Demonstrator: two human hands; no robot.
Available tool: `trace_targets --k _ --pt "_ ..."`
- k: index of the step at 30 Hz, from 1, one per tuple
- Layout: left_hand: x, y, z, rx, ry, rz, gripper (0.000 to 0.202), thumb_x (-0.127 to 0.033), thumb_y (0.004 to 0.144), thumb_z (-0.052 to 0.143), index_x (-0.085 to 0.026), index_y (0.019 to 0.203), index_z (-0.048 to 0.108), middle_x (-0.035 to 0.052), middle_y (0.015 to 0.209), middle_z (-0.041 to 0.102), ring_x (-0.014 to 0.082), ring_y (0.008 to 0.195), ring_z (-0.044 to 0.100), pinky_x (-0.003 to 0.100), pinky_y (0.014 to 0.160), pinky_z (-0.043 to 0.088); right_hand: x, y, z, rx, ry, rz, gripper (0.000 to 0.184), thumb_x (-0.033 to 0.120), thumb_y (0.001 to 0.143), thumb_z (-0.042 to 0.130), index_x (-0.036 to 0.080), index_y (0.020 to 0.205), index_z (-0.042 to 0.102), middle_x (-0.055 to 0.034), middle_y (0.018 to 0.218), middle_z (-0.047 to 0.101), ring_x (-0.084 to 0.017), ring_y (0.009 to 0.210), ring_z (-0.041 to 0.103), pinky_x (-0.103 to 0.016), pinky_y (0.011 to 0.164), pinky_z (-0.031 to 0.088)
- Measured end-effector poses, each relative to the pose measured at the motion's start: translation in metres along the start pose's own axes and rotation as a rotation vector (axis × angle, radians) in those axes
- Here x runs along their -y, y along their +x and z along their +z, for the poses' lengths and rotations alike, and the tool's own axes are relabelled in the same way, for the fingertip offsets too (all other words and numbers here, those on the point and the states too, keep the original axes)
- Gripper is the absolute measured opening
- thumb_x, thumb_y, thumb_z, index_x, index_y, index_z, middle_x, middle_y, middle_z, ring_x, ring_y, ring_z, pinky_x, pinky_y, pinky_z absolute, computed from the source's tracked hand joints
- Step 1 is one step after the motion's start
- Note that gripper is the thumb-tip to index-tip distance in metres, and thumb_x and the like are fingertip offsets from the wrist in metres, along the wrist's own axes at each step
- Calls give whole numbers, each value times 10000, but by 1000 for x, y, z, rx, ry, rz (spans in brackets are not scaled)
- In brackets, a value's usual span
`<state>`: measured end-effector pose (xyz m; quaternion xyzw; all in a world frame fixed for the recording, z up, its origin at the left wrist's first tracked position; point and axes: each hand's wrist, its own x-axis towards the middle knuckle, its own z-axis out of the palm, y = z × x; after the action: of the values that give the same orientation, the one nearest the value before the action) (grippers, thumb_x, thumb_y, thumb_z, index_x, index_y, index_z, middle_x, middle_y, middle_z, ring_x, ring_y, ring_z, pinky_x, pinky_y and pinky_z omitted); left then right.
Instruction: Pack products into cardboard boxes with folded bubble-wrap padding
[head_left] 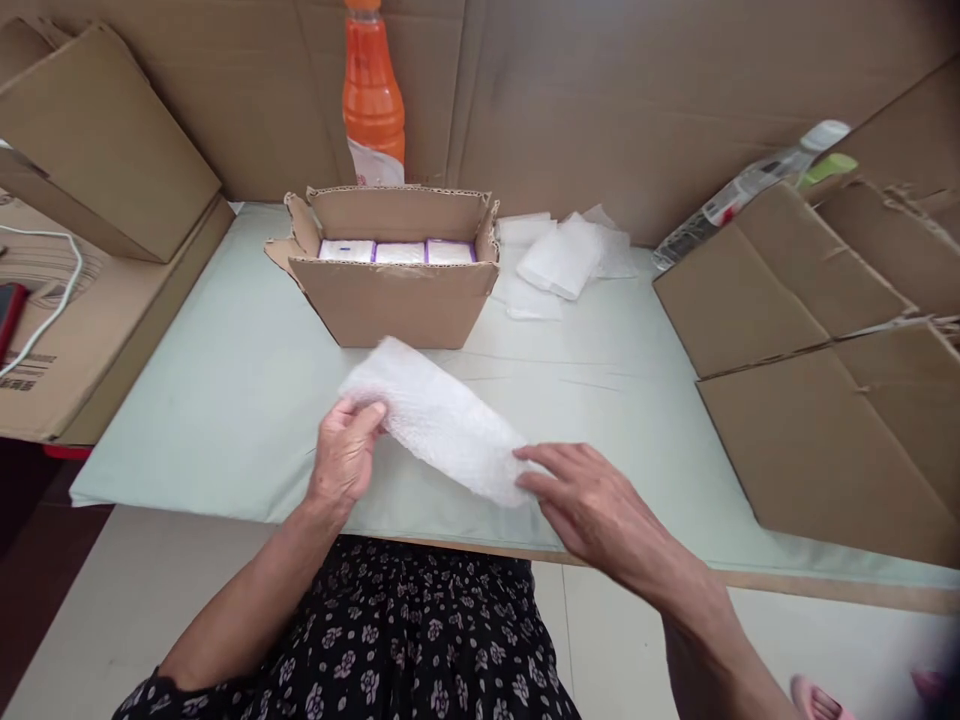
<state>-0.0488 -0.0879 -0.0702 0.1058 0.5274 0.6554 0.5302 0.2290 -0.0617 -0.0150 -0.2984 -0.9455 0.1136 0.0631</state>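
Note:
A long white foam wrap pouch is held slanted just above the pale green table sheet. My left hand pinches its upper left end, fingers closed on it. My right hand grips its lower right end with the fingers curled over the edge. Behind the pouch stands a small open cardboard box holding three white packets with purple edges in a row.
A loose pile of white foam pouches lies right of the box. An orange drink bottle stands behind it. Flattened cardboard lies on the right, with a clear bottle on it, and cardboard boxes on the left.

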Motion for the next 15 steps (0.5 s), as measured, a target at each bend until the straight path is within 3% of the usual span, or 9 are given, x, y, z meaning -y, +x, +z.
trace_targets --k 3,5,8,10,11,15 --pt "-11 -6 -42 -60 159 45 478 -321 633 865 -150 1026 653 39 956 691 155 829 646 283 697 544 -17 14 13 15 -87 -10 341 59 889 469 192 1072 724 -131 1272 705 -303 1131 657 -458 890 524" --pt "-14 -14 -71 -125 281 61 566 -339 695 833 -152 1185 619 83 1060 687 192 903 664 337 753 566 -29 11 19 54 -79 1 356 168 894 552 188 1221 690 -148 1311 684 -333 1162 646 -501 920 522" --pt "-21 -29 -97 -282 441 283 616 -329 793 760 -195 1354 542 116 1229 656 224 1061 668 374 877 563 -40 1 21 34 -8 76 450 367 938 592 216 1361 620 -135 1345 671 -335 1179 644 -527 949 521" --pt "-26 -34 -93 -278 604 426 517 -314 852 703 -218 1344 577 102 1252 665 223 1096 662 387 946 544 -34 7 21 -17 21 135 395 369 975 554 223 1332 639 -125 1313 690 -326 1171 652 -522 954 526" --pt "-28 -34 -85 -220 706 470 452 -306 874 677 -225 1313 614 92 1243 678 224 1090 662 396 970 536 -26 17 23 -40 31 149 361 335 986 537 218 1308 653 -128 1303 695 -324 1171 654 -522 960 527" --pt "-20 -12 -45 204 1046 611 312 -247 889 592 -218 1174 714 88 1183 712 253 1090 659 424 999 532 23 79 54 -51 133 32 356 174 962 526 210 1287 666 -149 1429 620 -325 1310 582 -552 1037 500"
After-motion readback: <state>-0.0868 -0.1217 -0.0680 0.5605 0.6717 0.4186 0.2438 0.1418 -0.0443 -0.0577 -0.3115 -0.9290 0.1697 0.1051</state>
